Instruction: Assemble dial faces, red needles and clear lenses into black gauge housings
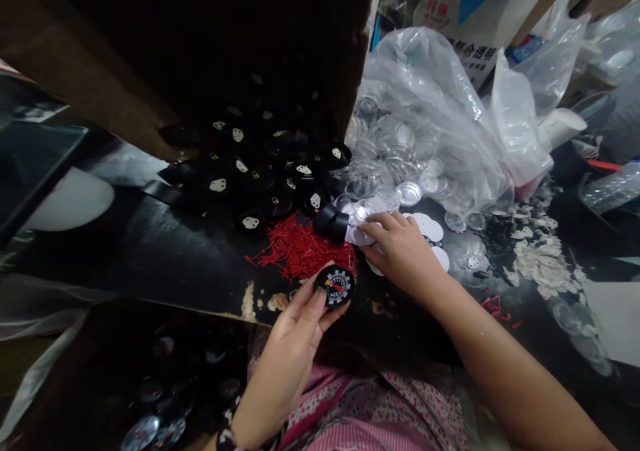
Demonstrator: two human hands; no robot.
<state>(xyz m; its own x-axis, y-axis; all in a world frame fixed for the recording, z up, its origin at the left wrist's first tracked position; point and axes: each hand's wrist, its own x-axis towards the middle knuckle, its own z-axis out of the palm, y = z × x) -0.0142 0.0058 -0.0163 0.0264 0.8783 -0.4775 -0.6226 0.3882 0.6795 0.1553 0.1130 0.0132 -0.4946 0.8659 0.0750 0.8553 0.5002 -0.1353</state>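
My left hand (pixel 295 341) pinches a small round black gauge (pixel 335 285) with a printed dial and a red pointer, held just over the near edge of the dark table. My right hand (pixel 397 248) reaches forward, palm down, with its fingertips curled onto a clear round lens (pixel 361 235) among white discs (pixel 430 230). A heap of thin red pointers (pixel 300 250) lies between the two hands. Behind it spreads a pile of black gauge housings (pixel 260 171), some with white backs showing.
A clear plastic bag (pixel 430 118) full of transparent round covers sits at the back right. A brown cardboard box wall (pixel 100 84) rises at the back left. A dark bin (pixel 165 384) by my lap holds finished gauges. White scraps (pixel 540 258) litter the right side.
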